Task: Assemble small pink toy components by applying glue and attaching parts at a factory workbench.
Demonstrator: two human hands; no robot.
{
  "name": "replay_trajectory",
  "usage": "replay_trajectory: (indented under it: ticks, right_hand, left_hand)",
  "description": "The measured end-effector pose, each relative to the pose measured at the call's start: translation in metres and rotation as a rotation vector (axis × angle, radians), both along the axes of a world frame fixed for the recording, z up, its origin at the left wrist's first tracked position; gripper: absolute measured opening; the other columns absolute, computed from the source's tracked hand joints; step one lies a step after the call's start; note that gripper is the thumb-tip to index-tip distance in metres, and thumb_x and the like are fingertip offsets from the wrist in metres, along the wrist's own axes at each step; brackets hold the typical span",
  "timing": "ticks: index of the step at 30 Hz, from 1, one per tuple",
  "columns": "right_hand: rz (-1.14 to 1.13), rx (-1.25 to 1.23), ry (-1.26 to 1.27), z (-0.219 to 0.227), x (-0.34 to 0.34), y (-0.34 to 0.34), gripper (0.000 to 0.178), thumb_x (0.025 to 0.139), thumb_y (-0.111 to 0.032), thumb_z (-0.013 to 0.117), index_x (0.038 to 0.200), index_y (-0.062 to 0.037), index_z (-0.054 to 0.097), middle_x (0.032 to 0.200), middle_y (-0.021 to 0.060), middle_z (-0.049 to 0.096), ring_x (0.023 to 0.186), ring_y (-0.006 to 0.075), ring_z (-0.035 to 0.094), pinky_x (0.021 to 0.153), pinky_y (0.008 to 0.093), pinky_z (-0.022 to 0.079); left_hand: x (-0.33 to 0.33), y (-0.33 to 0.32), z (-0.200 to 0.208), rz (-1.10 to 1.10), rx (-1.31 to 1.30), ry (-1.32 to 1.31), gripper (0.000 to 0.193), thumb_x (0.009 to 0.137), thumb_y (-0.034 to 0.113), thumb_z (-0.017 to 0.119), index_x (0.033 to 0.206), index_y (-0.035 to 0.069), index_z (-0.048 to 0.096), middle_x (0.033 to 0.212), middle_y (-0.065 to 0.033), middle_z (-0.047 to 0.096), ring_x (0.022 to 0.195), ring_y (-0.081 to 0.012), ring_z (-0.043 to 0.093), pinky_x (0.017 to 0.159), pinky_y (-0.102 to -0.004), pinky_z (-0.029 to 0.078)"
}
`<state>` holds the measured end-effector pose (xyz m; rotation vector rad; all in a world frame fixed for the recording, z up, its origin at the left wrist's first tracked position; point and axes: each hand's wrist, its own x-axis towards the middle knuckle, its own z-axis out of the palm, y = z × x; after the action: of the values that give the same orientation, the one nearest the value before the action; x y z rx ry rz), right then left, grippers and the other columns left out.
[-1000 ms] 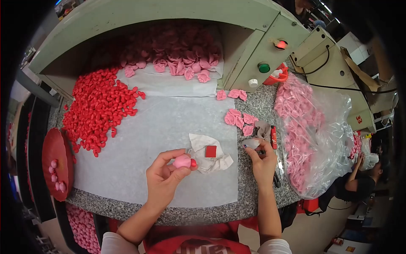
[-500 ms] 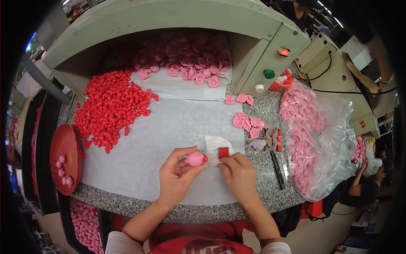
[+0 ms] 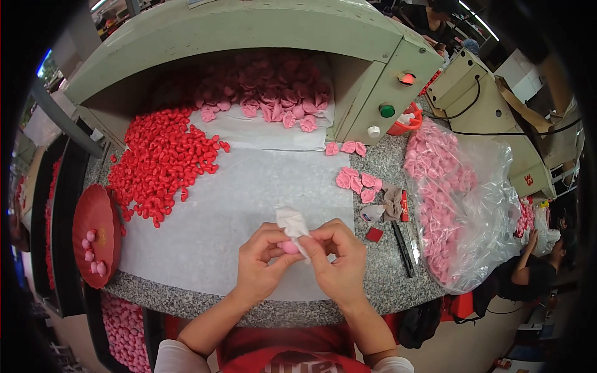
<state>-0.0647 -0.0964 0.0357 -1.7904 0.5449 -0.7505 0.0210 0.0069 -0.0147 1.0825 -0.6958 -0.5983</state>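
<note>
My left hand (image 3: 260, 264) is closed on a small rounded pink piece (image 3: 288, 247); its red tip, seen earlier, is hidden now. Pinched in my right hand (image 3: 339, 261), a crumpled white cloth (image 3: 291, 222) rests against the pink piece. Both hands meet above the white sheet (image 3: 217, 248) at the front of the granite worktop. Off to the right of my right hand lies a small red square block (image 3: 374, 234).
Loose red pieces (image 3: 168, 161) heap at left beside a red dish (image 3: 99, 217) holding pink balls. Pink petal-like pieces (image 3: 286, 112) fill the green machine's opening (image 3: 236, 28). At right are a black pen-like tool (image 3: 403, 248) and a clear bag (image 3: 448, 205) of pink pieces.
The red block has left my right hand and lies on the granite at right. My right hand has taken up the white cloth and moved in against the pink piece.
</note>
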Motion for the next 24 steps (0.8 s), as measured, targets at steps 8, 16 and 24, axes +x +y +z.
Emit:
replay_trajectory:
  ticks: [8,16,24]
  right_hand:
    - [-0.127,-0.549,0.193,-0.008,-0.020,-0.037,0.018,0.069,0.003,0.066,0.087,-0.0001,0.063,0.092,0.0090,0.056,0.087,0.0181,0.055,0.075,0.0278,0.045]
    - [0.344,0.126,-0.140,-0.021,-0.005,-0.022,0.024,0.069,0.010,0.060,0.091,0.0007,0.063,0.103,0.0112,0.053,0.099,0.0197,0.051,0.087,0.0309,0.040]
    - [0.349,0.424,-0.215,-0.028,-0.003,-0.014,0.021,0.074,0.010,0.055,0.094,0.0017,0.059,0.107,0.0105,0.047,0.098,0.0172,0.050,0.086,0.0307,0.040]
  left_hand:
    - [0.003,0.001,0.016,-0.064,0.022,0.184,0.035,0.075,-0.011,0.061,0.108,-0.004,0.050,0.107,-0.0153,0.055,0.099,-0.0236,0.058,0.082,-0.0325,0.051]
    - [0.003,0.002,0.013,-0.144,-0.015,0.221,0.040,0.079,-0.012,0.055,0.118,-0.005,0.047,0.112,-0.0139,0.054,0.102,-0.0186,0.055,0.087,-0.0285,0.049]
    - [0.001,0.001,0.011,-0.133,-0.007,0.224,0.040,0.079,-0.013,0.055,0.118,-0.005,0.048,0.113,-0.0115,0.052,0.102,-0.0183,0.055,0.087,-0.0277,0.048]
